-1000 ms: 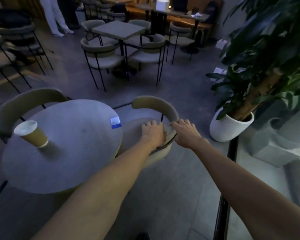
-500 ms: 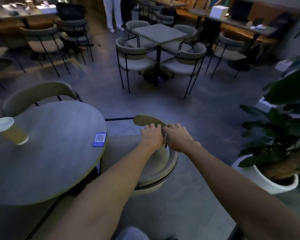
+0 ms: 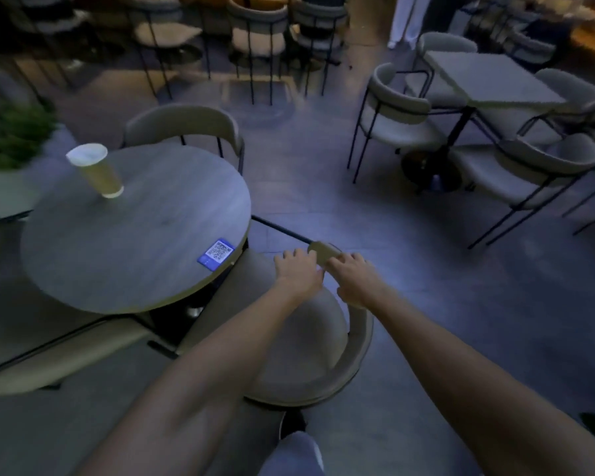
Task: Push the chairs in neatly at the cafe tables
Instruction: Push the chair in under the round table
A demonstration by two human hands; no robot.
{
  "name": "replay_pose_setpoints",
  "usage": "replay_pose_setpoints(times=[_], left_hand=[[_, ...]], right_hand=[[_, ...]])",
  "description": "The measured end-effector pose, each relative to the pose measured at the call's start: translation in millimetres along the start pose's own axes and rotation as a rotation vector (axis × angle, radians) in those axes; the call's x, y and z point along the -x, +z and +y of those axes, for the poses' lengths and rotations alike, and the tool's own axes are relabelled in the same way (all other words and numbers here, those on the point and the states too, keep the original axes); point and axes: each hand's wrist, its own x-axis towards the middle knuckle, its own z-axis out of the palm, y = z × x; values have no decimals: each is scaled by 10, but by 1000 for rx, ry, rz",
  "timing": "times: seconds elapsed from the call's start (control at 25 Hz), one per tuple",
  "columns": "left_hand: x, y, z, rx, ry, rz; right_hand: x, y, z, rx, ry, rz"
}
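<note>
A beige chair (image 3: 299,348) with a curved backrest stands at the right side of a round grey table (image 3: 134,231), its seat partly under the tabletop. My left hand (image 3: 298,269) and my right hand (image 3: 354,278) rest side by side on the far end of its backrest, fingers curled over the top edge. A second beige chair (image 3: 182,127) stands at the table's far side, tucked close.
A paper cup (image 3: 97,171) and a blue QR card (image 3: 217,254) are on the round table. A square table (image 3: 488,80) ringed by chairs stands at the right, with more chairs along the back. A green plant (image 3: 11,132) is at the left, and a person's legs (image 3: 406,18) are at the top.
My view has swung left, so the round table now sits more to the centre. Both hands stay on the chair's backrest and the chair has turned closer against the table.
</note>
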Motion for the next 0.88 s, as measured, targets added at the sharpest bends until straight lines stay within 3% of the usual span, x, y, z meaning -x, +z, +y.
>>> replay_pose_setpoints(times=[0.4,0.68,0.88], left_hand=[[188,499,46,120,-396,-106],[538,952,675,311,-749,-113],[716,1319,1174,411,-840,-160]], right_hand=[[-766,-32,230,165,-499,-129],[-704,410,402,263,-922,-197],[-522,733,640,331,-1017,-287]])
